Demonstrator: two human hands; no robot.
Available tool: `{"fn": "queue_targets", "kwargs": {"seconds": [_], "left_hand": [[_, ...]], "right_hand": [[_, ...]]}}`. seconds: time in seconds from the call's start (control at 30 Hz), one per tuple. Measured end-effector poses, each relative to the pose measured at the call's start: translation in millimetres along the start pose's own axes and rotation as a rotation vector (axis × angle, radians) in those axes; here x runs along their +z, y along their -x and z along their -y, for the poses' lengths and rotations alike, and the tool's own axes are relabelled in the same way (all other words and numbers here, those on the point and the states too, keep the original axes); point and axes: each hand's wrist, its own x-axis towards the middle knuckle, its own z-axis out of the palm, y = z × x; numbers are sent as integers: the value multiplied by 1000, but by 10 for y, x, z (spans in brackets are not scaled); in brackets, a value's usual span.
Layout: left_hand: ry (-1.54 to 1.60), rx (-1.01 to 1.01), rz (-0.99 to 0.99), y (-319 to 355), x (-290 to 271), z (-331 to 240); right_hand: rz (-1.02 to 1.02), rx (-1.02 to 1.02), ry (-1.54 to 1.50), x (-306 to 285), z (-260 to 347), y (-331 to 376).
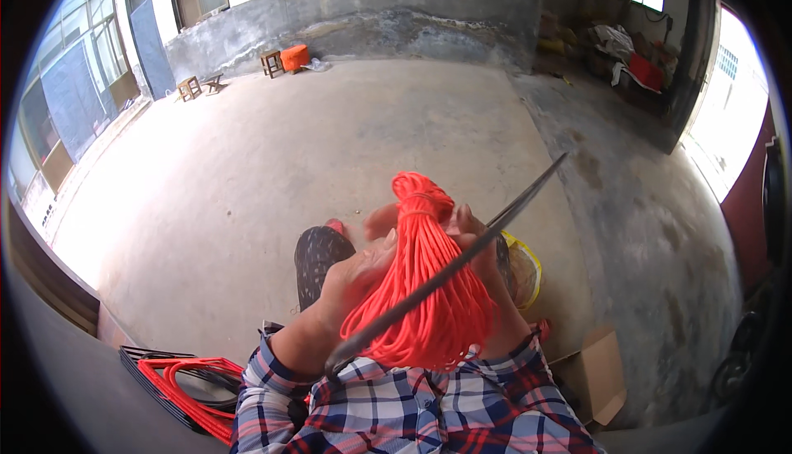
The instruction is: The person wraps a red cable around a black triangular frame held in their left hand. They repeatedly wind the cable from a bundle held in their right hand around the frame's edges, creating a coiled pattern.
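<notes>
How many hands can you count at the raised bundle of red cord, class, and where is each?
2: the left hand is at the left side of the red cord bundle, the right hand at its right side. Parts of both are hidden.

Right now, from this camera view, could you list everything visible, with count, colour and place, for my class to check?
Bundled bright red cord hank: one, red, between both hands
Long tapering strip: one, dark, slanting across the hank
Loose cord-like loops: count unclear, red and black, lower left
Open cardboard box: one, brown, lower right
Round-rimmed object: one, yellow-rimmed, beside right knee
Rough masonry wall: one, grey, far side
Small wooden stools: at least two, brown, near wall
Bucket-like container: one, orange, near wall
Concrete floor: one, grey, throughout
Plaid shirt: one, blue-white-red, bottom
Left hand: one, bare, hank's left
Right hand: one, bare, hank's right
</notes>
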Motion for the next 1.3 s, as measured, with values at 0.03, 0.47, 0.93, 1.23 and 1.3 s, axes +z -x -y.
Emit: {"fn": "queue_targets", "kwargs": {"seconds": [0.03,0.47,0.93,1.23,1.3], "left_hand": [[-27,-11,-23,-11,43,-70],[699,-425,-13,-45,-272,-196],[562,-236,-250,207,-956,32],[362,-367,-284,68,-1143,33],[398,-428,-227,-52,-1186,-22]], "right_hand": [[64,-42,40,13,-18,-74],[-208,-511,150,-541,58,146],[276,-322,44,-166,113,644],[53,0,-143,-276,-403,509],[38,74,-222,-260,-448,485]]}}
